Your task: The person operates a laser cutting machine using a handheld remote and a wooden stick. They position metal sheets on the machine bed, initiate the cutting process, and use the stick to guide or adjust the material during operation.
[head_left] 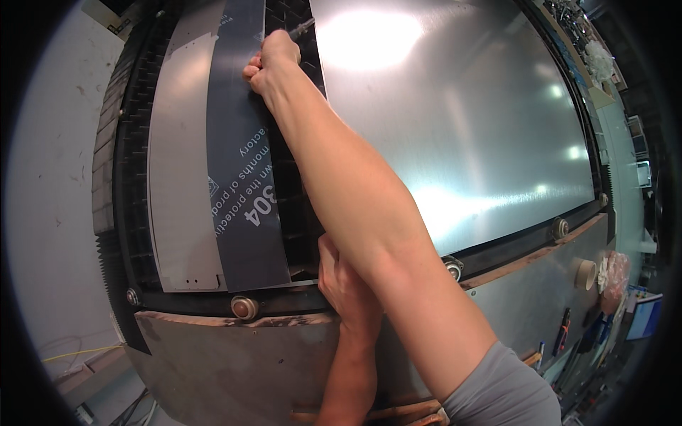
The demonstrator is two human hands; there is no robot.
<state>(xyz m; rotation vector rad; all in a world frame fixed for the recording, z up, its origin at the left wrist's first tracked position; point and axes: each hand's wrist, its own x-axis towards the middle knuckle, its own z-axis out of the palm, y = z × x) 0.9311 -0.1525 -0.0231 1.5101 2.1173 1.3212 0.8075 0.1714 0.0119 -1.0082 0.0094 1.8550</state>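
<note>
Gray sleeve (504, 387) and bare right arm (383, 206) come closest to the camera, slanting up from the lower right to the right hand (275, 62), which is curled closed around a slim tool (304, 28). The tool pokes out above and to the right of that hand, its end near the edge of a wide, shiny metal sheet (469, 128) that spreads to the hand's right. Just beneath the right hand runs a long blue-gray strip (238, 106) with pale lettering; whether they touch cannot be told. Left of it lies a paler metal strip (177, 156) with small holes at its near end. Well below the right hand, partly behind the arm, the left hand (347, 287) has bent fingers at the near edge of a black slatted bed (295, 213); whether it grips anything cannot be told. A round roller (244, 307) sits to its left, a gray front panel (234, 362) below it. Farther out, a pale wall (57, 177) stands left of both hands, and a beige tube (585, 274) far to their right.
</note>
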